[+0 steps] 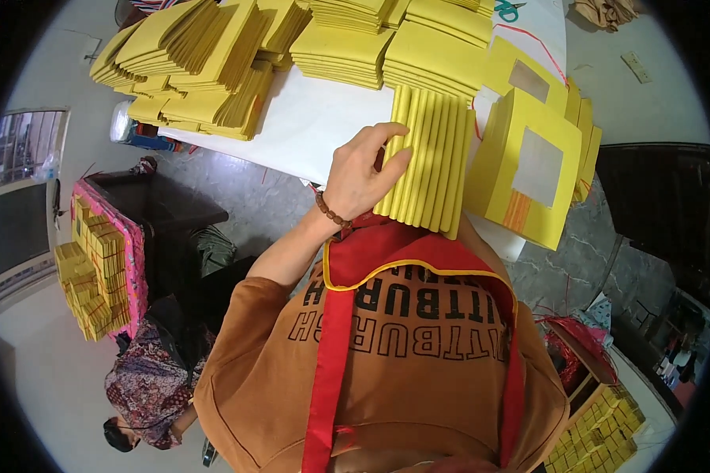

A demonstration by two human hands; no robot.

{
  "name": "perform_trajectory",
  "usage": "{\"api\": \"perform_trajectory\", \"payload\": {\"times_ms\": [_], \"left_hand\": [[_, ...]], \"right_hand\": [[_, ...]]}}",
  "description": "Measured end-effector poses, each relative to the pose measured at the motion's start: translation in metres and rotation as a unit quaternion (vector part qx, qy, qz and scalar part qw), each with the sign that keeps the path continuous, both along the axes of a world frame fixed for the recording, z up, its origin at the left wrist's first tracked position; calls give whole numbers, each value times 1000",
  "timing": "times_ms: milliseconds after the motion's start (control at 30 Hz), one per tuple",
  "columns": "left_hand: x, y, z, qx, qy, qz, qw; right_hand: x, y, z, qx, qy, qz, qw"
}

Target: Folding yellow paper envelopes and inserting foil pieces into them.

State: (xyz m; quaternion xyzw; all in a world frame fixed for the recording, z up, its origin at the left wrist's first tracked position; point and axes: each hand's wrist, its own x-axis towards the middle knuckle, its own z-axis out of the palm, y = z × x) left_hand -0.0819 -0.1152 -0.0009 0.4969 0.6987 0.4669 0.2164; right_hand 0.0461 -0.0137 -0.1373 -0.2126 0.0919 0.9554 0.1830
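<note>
Left hand (pixel 363 173) lies flat on the row of folded yellow paper bundles (pixel 430 162), fingers together and pressed on the row's left end, not pinching. The row stands at the white table (pixel 308 126) near edge, bundles running away from the body. Right hand not visible. Square-patch yellow sheets (pixel 528 169) just right of row.

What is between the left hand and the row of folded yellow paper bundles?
Nothing visible. The left hand lies directly on the row of folded yellow paper bundles, fingers spread over its left end. The right hand is out of view.
</note>
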Motion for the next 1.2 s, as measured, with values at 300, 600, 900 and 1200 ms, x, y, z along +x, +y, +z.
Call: {"api": "perform_trajectory", "payload": {"times_ms": [300,600,900,1200], "left_hand": [[6,2,4,-26,57,30,998],[3,2,2,4,112,-11,994],[9,4,6,-20,116,9,993],[5,6,-1,-1,171,-7,985]], "right_hand": [[-6,4,2,-93,-33,0,995],[-10,-4,-25,170,87,-30,981],[-13,-3,-16,198,58,-34,978],[-17,7,9,27,31,-15,999]]}}
